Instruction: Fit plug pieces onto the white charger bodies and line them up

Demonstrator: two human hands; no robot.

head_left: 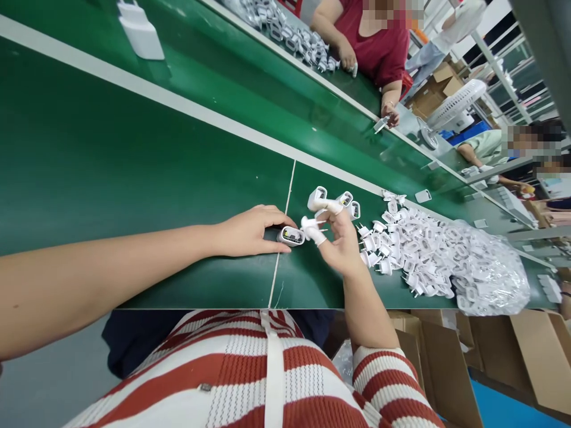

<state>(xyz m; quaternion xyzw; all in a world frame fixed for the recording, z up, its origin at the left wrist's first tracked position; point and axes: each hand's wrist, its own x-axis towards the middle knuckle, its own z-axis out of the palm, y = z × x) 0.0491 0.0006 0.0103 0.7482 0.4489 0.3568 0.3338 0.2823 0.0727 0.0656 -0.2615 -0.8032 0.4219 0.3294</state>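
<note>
Between the thumb and fingers of my left hand [251,232] is a white charger housing [292,236], its open end showing small electronic parts. My right hand [341,241], with white finger cots on some fingertips, pinches a white plug cap [311,228] with two metal pins. The cap is right beside the housing's open end; whether they touch I cannot tell. Just beyond my right hand stand several more open housings [318,196], partly hidden by its fingers. To the right lies a heap of loose plug caps [413,244].
A clear plastic bag [495,267] of caps adjoins the heap on the green table [134,178]. Past a white strip, a finished-looking charger [141,32] stands at far left. Across the bench a person in a red top [375,47] handles similar parts. Cardboard boxes [437,356] sit below, right.
</note>
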